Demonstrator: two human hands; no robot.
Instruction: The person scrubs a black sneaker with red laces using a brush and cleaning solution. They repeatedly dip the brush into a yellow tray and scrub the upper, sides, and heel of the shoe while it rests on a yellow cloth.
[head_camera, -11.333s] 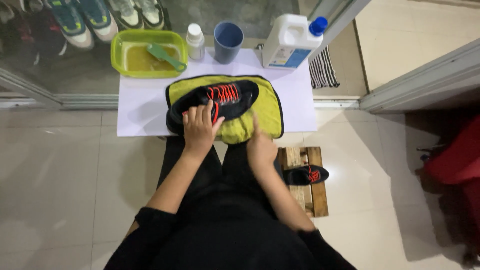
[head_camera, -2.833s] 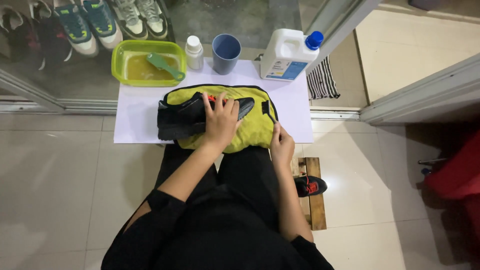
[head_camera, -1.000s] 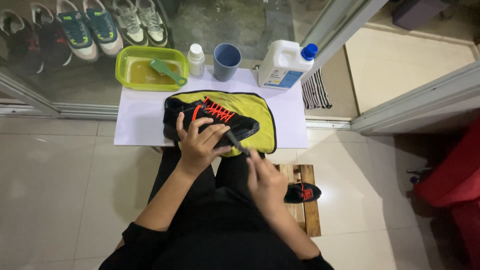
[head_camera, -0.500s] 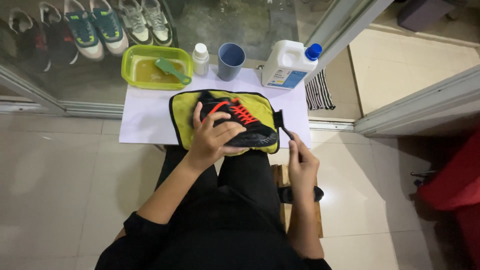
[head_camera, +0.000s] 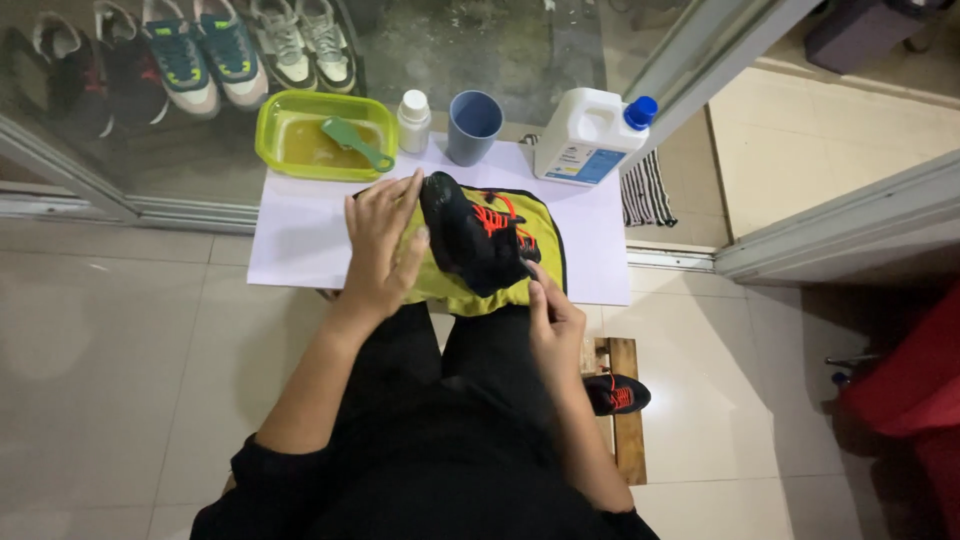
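We note a black shoe (head_camera: 470, 240) with orange-red laces on a yellow-green cloth (head_camera: 440, 275) edged black; at the white board's (head_camera: 300, 240) far edge, a lime basin (head_camera: 280, 120), a blue cup (head_camera: 473, 125).

A green tub (head_camera: 300, 110) of yellowish liquid with a green brush (head_camera: 357, 143) lying in it stands at the far left of the white surface (head_camera: 295, 230). Beside it stand a small white bottle (head_camera: 413, 108), a blue-grey cup (head_camera: 472, 126) and a white jug (head_camera: 586, 137) with a blue cap. Behind glass, sneakers (head_camera: 205, 50) line up. A striped rag (head_camera: 648, 188) lies by the door track.
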